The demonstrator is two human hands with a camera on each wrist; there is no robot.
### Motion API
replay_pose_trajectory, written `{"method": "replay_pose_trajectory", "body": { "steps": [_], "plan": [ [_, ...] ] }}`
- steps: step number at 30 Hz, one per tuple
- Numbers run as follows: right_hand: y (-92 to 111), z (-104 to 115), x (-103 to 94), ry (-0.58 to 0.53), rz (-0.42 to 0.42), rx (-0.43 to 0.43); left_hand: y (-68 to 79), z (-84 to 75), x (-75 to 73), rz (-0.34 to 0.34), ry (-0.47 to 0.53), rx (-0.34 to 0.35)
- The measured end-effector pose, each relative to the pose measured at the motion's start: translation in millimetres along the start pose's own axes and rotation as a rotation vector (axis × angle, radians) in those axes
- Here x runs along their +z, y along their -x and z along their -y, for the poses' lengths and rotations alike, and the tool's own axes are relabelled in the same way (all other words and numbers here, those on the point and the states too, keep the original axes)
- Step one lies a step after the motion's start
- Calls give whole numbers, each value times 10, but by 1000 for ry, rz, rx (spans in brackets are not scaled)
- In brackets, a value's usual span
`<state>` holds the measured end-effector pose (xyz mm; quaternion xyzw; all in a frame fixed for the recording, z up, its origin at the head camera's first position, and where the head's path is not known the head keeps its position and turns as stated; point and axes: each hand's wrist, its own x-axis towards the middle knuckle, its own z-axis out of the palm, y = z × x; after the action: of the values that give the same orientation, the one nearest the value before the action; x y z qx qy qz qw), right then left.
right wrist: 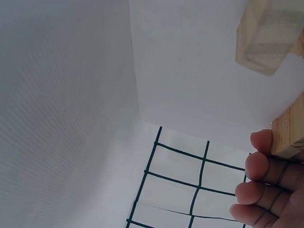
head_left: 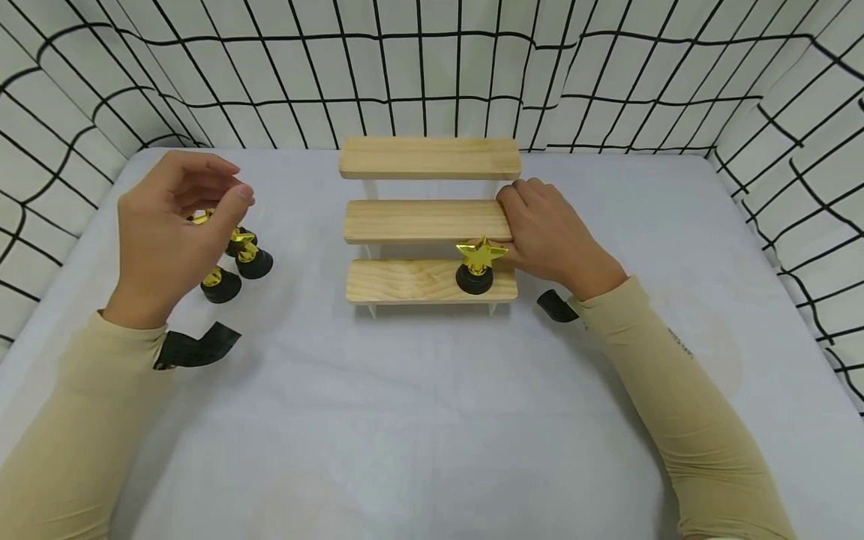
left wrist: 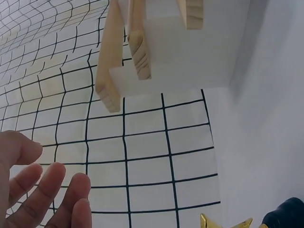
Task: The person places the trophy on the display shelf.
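A three-tier wooden display shelf with white side supports stands near the back of the table. My right hand grips the right end of its middle board, fingers over the top and thumb at the front edge. On the right part of the lowest board stands a small trophy with a gold star and black base. At the left, my left hand is raised with loosely bent fingers and holds nothing. Behind and beside it are several similar star trophies, partly hidden by the hand in the head view.
A black wire grid fence lines the back and both sides of the white-covered table. Black straps stick out at both sleeve cuffs.
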<state>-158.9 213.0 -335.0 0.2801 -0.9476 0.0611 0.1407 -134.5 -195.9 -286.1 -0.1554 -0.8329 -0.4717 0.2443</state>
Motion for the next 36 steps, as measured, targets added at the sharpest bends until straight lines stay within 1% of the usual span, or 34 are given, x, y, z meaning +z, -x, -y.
{"method": "replay_pose_trajectory", "body": {
  "steps": [4, 7, 11, 16, 18, 22, 26, 28, 33, 36],
  "plan": [
    [-11, 14, -10, -6, 9, 7, -27, 24, -103, -40, 7, -51],
    [-21, 24, -4, -17, 18, 12, -45, 42, -182, -58, -30, -56],
    [-21, 41, -22, -28, 21, 20, -85, 99, -259, -82, -44, -74],
    [-18, 43, -35, -36, 19, 20, -119, 214, -348, -116, -101, -146],
    [-14, 42, -38, -37, 24, 21, -125, 247, -381, -120, -111, -186],
    [6, 32, -51, -37, 31, 32, -153, 304, -429, -110, -103, -229],
    [15, 23, -49, -40, 31, 38, -169, 391, -496, -80, -91, -257],
    [13, 24, -42, -43, 30, 37, -159, 449, -536, -59, -90, -283],
    [2, 29, -24, -48, 30, 30, -108, 623, -612, -21, -140, -350],
    [-5, 36, -26, -44, 35, 29, -86, 728, -653, -2, -122, -390]
  ]
}}
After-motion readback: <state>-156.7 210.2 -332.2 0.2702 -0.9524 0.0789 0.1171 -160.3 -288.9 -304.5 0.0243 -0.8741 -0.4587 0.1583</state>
